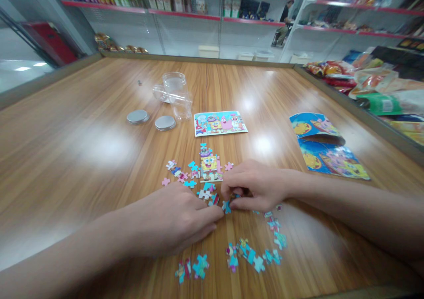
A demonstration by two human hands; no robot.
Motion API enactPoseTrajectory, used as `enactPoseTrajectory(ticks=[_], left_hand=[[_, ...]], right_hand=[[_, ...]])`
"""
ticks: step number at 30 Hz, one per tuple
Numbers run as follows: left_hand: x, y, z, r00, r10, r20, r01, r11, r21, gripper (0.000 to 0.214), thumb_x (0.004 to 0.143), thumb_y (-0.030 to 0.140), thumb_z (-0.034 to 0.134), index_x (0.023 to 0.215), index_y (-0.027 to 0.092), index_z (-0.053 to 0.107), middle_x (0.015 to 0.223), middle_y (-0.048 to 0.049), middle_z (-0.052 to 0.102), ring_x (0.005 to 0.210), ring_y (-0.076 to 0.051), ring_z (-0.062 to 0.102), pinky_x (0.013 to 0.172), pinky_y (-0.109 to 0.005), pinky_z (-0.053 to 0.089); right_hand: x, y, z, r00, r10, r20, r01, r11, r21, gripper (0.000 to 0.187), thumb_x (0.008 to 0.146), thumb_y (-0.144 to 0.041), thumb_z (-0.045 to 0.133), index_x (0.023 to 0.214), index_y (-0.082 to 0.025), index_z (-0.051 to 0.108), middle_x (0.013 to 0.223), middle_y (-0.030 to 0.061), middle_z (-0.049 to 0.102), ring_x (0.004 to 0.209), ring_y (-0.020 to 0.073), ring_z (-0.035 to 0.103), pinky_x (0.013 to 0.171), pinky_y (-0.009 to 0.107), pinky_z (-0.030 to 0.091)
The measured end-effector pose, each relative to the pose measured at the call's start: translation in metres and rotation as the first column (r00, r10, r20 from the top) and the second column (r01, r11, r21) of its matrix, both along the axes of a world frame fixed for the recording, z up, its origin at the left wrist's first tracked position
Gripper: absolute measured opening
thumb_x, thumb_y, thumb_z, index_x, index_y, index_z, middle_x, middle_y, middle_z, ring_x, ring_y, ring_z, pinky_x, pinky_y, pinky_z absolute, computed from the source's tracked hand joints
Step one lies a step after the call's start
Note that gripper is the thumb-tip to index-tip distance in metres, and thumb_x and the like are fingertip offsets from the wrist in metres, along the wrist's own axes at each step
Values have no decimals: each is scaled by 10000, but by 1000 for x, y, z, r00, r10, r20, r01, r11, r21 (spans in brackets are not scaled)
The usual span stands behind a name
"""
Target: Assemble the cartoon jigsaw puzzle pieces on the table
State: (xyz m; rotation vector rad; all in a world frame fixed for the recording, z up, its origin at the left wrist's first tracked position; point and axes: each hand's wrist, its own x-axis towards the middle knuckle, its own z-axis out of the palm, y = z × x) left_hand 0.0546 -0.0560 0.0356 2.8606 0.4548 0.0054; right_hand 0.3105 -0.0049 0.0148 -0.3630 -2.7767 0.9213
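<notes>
On the wooden table (pixel 82 157) lies a partly joined cartoon jigsaw block (pixel 210 164) with several loose pieces (pixel 185 175) around it. My left hand (pixel 172 221) rests palm down, its fingers pressed on a blue piece (pixel 226 206). My right hand (pixel 253 186) is curled, pinching a small piece (pixel 236 196) against that blue one. More loose pieces (pixel 255 255) lie nearer to me, and a few (pixel 192 267) sit below my left hand.
A picture card (pixel 220 123) of the finished puzzle lies beyond the pieces. Clear plastic jars (pixel 175 95) and two metal lids (pixel 150 119) stand further back. A printed bag (pixel 326 146) lies right. Snack packets (pixel 374 82) line the right edge; shelves stand behind.
</notes>
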Motion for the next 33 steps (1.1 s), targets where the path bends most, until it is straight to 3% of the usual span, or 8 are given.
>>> enactPoseTrajectory(ticks=[33], left_hand=[[-2,-1,-4,995,59,-82,-58,998,12,158,1061,268,420,1037,237,572,721,31,652,566,-178,601,506,-347,311]], right_hand=[[0,0,-4,999,-21,-43,22,1000,19,172,905,-225,628,1063,-175,676,800,-8,646,733,122,595,689,246,430]])
